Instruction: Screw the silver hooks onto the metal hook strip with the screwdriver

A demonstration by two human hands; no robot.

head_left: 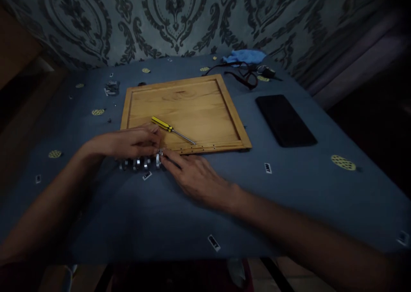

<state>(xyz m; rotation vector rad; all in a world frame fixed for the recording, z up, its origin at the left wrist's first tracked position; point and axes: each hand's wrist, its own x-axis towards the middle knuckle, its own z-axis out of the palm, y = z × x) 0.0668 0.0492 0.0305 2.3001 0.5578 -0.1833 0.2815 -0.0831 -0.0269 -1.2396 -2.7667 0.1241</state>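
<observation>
A framed wooden board (180, 108) lies on the blue patterned cloth, with small dark holes along its near edge. Several shiny metal rings (146, 162) stand in a row at that edge's left part. My right hand (195, 176) pinches the rightmost ring (158, 160) between thumb and fingers. Just left of it, my left hand (138, 142) rests over the board's near left corner, its fingers bent together close to the same ring; what they hold, if anything, is too small to make out. On the board lies a yellow and black screwdriver (162, 123), its tip pointing right and toward me.
Right of the board lies a black flat case or phone (285, 120). Dark-framed glasses (245, 78) and a blue cloth (245, 56) are at the back right. A small pile of metal pieces (111, 87) sits at the back left. A patterned curtain (176, 18) hangs behind.
</observation>
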